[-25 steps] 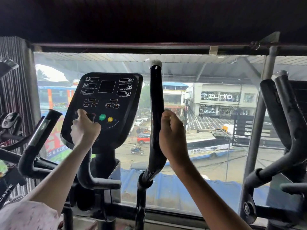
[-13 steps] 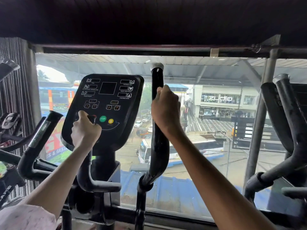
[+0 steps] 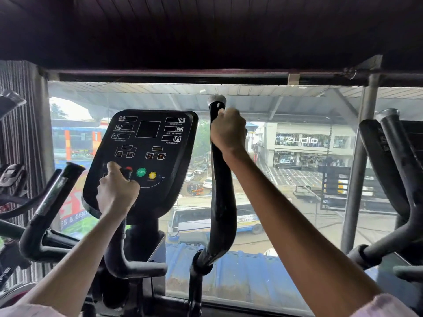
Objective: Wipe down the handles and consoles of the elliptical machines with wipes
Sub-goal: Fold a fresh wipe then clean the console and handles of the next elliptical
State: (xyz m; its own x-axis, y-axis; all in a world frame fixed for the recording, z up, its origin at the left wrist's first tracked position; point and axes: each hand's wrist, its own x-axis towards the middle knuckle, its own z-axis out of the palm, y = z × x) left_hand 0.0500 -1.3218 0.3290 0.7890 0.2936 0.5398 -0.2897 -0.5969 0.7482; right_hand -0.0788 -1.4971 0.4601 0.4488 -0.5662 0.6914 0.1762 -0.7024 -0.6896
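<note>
The elliptical's black console (image 3: 146, 138) with green and yellow buttons stands at centre left. My left hand (image 3: 116, 191) grips the top of the short inner handle (image 3: 119, 255) in front of the console's lower left. To the right rises the tall black moving handle (image 3: 223, 207) with a grey end cap. My right hand (image 3: 227, 131) is wrapped around it just below the cap. No wipe shows in either hand; anything under the fingers is hidden.
A second moving handle (image 3: 49, 202) leans at the left, with another machine's console (image 3: 10, 175) behind it. The neighbouring elliptical's black handles (image 3: 398, 170) stand at the right. A metal post (image 3: 357, 170) and a large window (image 3: 297, 202) lie straight ahead.
My right hand has slid up the tall handle from its middle to just under the end cap. My left hand has stayed on the short inner handle.
</note>
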